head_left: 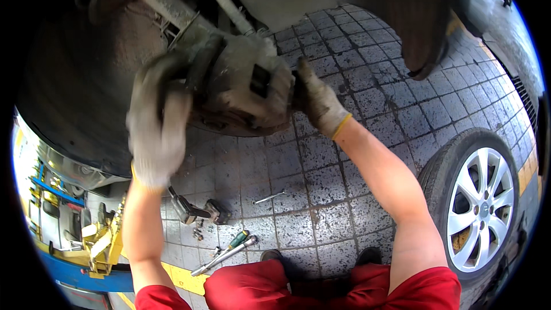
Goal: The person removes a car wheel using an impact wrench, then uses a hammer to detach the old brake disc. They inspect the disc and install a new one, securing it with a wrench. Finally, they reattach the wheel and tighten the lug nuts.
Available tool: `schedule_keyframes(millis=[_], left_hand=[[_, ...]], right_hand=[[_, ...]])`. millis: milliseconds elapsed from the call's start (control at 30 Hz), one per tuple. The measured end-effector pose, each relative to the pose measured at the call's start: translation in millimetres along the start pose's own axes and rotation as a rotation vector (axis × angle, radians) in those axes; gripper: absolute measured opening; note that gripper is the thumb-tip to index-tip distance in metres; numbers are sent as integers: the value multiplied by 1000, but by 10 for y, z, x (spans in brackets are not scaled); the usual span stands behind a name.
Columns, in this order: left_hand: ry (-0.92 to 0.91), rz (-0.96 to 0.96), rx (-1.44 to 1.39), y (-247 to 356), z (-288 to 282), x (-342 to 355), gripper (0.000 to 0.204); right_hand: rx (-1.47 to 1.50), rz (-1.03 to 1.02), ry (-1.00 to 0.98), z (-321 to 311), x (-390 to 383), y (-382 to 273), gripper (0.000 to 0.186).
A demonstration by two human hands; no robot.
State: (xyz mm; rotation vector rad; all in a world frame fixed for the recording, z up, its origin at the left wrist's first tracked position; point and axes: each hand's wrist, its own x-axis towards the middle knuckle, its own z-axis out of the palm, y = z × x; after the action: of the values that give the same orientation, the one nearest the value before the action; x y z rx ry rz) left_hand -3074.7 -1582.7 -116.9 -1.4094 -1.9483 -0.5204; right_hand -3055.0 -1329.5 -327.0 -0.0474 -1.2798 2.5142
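Note:
A worn brake caliper [238,83] with a square opening in its face sits at the wheel hub under the car, blurred by motion. My left hand [159,123], in a dirty white knitted glove, curls its smeared fingers round the caliper's left side. At the opposite end, my gloved right hand [321,100] grips the caliper with the thumb upward and the other fingers mostly hidden behind. Below the caliper shows the lower edge of the brake disc [264,132]. A strut [166,3] rises above it to the upper left.
On the tiled floor [327,218] lie a wrench [268,197], a dark two-ended thing [198,211], small bolts [198,233], a green-handled screwdriver [237,240] and a long ratchet [224,256]. A wheel [479,206] stands at right; yellow-and-blue equipment [103,247] is at left.

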Motion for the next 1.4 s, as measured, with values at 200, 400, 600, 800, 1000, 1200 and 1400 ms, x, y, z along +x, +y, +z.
schedule_keyframes(millis=[200,400,600,800,1000,1200,1400], left_hand=[[-652,-104,391,-475,383,1106,60],[-580,-561,52,-260,624,1141,81],[-493,-600,-265,-177,623,1145,61],[-449,-580,-262,-234,618,1048,63],[-505,-560,-142,-371,610,1059,57],[-511,-568,-178,-329,650,1123,59],[-511,-662,-481,-386,653,1029,64]], right_hand=[[-585,-31,221,110,-55,-127,87],[-870,-203,215,-41,70,-58,75],[-682,-224,224,-42,114,21,72],[-467,-239,252,59,174,103,56],[-297,-158,257,150,93,-76,63],[-349,-184,272,130,79,-114,59],[-943,-476,224,-76,192,34,36]])
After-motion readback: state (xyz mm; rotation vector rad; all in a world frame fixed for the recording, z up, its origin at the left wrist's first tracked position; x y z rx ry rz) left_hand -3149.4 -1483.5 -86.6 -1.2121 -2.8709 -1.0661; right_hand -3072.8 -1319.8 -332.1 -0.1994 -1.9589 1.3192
